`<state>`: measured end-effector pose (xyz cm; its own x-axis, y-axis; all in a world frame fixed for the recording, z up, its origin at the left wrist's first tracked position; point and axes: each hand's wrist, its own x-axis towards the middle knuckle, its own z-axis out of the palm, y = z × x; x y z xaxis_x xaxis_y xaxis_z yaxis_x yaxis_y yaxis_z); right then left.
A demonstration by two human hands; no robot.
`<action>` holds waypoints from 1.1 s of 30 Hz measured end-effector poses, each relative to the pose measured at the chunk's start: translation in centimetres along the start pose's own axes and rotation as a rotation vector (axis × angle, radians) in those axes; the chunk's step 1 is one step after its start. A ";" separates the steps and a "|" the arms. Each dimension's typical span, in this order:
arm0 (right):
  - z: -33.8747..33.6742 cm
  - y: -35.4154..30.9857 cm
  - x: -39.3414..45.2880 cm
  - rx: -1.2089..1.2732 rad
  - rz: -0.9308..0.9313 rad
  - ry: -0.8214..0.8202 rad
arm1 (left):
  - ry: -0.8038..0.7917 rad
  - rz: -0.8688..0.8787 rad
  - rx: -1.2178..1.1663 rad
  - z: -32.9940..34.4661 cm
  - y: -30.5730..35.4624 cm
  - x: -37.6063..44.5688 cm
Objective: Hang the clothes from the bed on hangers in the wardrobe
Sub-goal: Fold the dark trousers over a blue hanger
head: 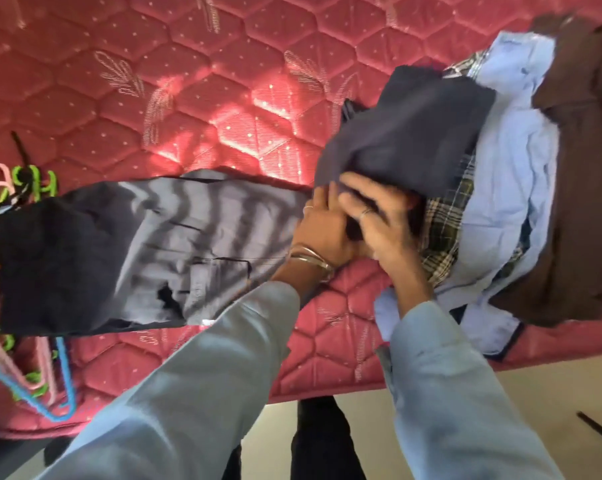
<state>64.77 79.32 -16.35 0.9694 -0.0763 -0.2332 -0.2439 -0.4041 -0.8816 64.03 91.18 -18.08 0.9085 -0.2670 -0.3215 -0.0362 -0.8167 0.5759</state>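
Reaching into the pile (514,188) at the right of the frame, both hands meet at the near edge of a dark garment (407,133) that lies on top. The left hand (322,223) has its fingers tucked under the fabric, though whether they pinch it I cannot tell; the right hand (379,220) curls over the same edge and seems to grip it, blur making this uncertain. Beneath are a plaid shirt (445,226), a light blue shirt (514,161) and a brown garment (587,133), all on the red bed (188,81). Grey trousers (188,244) lie spread at centre left, their far end over the hangers (22,358) at the left edge. To do this step well, I judge the dark garment should be lifted alone, found by its waistband or collar, shaken open clear of the pile, then carried to a hanger. No wardrobe is in view.
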 end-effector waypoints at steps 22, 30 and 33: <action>-1.7 3.1 3.4 0.398 0.395 0.491 | 0.574 -0.041 0.294 -3.1 -5.8 -1.6; -4.2 2.5 -2.1 0.601 0.269 0.220 | -0.244 -0.084 -0.521 -0.9 -0.6 5.6; -5.5 2.8 -1.3 0.610 0.318 0.137 | -0.185 0.059 -0.463 -0.9 0.6 6.2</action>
<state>63.00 73.23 -16.25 0.8333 -0.2367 -0.4995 -0.4490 0.2373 -0.8615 70.01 89.48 -18.99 0.8197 -0.4269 -0.3820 0.1409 -0.4961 0.8568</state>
